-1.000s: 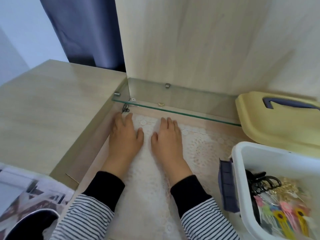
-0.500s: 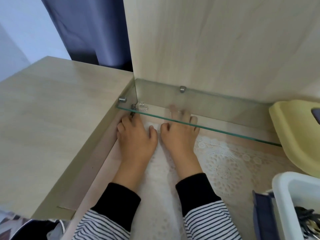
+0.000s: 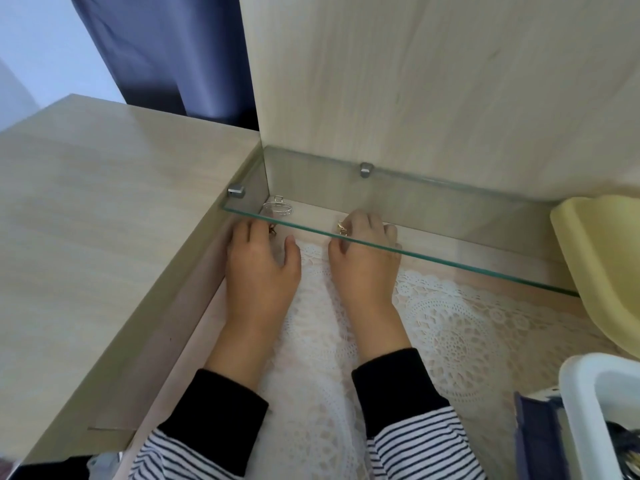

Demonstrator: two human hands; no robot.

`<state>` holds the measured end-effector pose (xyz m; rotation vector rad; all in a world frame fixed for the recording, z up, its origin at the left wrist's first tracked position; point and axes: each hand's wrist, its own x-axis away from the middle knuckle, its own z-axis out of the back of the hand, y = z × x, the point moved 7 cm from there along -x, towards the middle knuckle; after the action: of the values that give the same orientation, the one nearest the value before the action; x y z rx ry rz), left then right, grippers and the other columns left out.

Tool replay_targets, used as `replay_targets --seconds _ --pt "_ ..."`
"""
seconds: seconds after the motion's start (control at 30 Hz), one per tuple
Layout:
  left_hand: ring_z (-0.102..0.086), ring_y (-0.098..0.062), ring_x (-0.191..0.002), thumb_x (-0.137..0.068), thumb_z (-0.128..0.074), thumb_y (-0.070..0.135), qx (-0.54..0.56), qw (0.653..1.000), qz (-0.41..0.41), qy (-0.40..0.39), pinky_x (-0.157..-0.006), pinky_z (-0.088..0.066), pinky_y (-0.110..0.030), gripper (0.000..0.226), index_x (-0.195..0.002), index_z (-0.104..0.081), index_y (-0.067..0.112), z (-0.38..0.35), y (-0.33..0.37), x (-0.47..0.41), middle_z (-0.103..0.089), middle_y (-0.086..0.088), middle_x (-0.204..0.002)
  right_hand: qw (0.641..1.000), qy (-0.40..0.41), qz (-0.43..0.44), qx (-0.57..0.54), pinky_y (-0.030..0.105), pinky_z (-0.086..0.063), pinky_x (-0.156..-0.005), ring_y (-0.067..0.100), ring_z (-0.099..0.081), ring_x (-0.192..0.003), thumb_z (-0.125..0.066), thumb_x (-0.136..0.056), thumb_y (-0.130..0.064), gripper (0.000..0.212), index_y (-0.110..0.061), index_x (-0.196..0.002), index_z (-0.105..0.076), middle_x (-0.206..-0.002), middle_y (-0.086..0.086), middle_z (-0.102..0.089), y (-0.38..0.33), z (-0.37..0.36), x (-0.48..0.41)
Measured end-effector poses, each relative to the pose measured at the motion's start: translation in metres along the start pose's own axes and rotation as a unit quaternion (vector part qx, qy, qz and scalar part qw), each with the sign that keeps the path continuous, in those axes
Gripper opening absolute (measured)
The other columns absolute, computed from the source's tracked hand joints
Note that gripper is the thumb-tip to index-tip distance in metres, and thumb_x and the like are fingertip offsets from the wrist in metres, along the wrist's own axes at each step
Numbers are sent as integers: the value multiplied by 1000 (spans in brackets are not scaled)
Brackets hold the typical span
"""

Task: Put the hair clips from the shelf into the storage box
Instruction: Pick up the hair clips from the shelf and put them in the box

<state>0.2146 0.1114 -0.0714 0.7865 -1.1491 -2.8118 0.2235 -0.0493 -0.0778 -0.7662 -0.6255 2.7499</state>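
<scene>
Both of your hands reach under the glass shelf (image 3: 450,261), over the lace mat (image 3: 450,327). Your left hand (image 3: 259,268) lies flat with its fingers spread, and its fingertips touch a small dark clip (image 3: 273,229) by the left wall. Your right hand (image 3: 363,265) has its fingers curled, and a little gold clip (image 3: 342,227) sits right at its fingertips. I cannot tell if you have pinched it yet, because the glass edge crosses your fingers. 1 more silver clip (image 3: 277,207) sits at the far left corner, close to the dark one.

I think you are picking up now. Pinch each clip with your thumb and 1 finger, not with a flat hand. They look small and slippery. Keep your knuckles low so you do not bump the glass. Pull straight back toward you, then go right to the white box (image 3: 581,382) at the near right. Come back for the silver clip after.
</scene>
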Motion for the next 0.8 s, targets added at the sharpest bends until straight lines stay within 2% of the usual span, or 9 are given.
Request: replay_targets --seconds 0.07,0.17,0.23,0.33,0.5,0.67,0.73,0.8 --pt "-55 -23 -98 -84 -65 13 27 1000 -6 3 -87 -46 -30 30 -112 -61 3 1 2 -1 -59 -12 -106 1000 8 5 -8 33 -36 -63 27 -50 -80 -61 -77 -12 8 -13 -84 -58 -87 4 -61 0 0 0" --pt "-52 -17 -85 -86 -63 6 44 999 -16 11 -77 -41 -19 21 -107 -61 2 3 4 -1 -57 -11 -99 1000 21 10 -19 33 -36 -61 28 -51 -77 -62 -74 -8 9 -12 -81 -57 -84 6 -60 -2 2 -1" --pt "-52 -18 -81 -87 -59 3 52 998 -16 12 -74 -44 -23 17 -104 -60 1 3 4 -1 -56 -11 -96 999 20 11 -32 33 -37 -61 27 -50 -75 -61 -75 -8 9 -11 -80 -54 -82 7 -58 -3 3 -1" --pt "-54 -21 -82 -89 -55 1 64 998 -15 9 -75 -51 -36 18 -107 -58 1 1 3 -2 -54 -11 -98 999 22 7 -46 35 -38 -62 27 -49 -75 -59 -77 -6 11 -10 -84 -52 -82 7 -56 -4 5 -1" --pt "-60 -20 -81 -88 -55 5 102 995 18 4 -72 -52 -32 21 -109 -55 7 0 0 -2 -60 -8 -94 998 24 -2 -53 37 -42 -67 29 -53 -82 -61 -77 -8 24 -8 -101 -59 -91 10 -61 -2 4 0" --pt "-63 -21 -78 -87 -57 8 103 994 29 10 -74 -53 -38 9 -95 -60 6 1 -3 -3 -64 -7 -87 998 40 12 -47 33 -37 -64 30 -56 -76 -64 -79 -12 14 -8 -91 -66 -86 11 -62 -3 1 -1" --pt "-64 -13 -79 -88 -58 8 135 989 52 1 -75 -54 -28 11 -99 -62 11 0 -4 -2 -66 -2 -86 998 29 14 -52 33 -37 -65 28 -54 -76 -63 -82 -18 11 -9 -89 -63 -85 9 -61 -3 -1 0" --pt "-65 -2 -78 -88 -61 9 194 975 111 -10 -73 -51 -14 15 -101 -62 17 -1 -9 -1 -68 4 -86 998 22 20 -62 34 -39 -64 26 -52 -75 -62 -85 -23 14 -9 -86 -59 -84 7 -59 -4 -1 0"
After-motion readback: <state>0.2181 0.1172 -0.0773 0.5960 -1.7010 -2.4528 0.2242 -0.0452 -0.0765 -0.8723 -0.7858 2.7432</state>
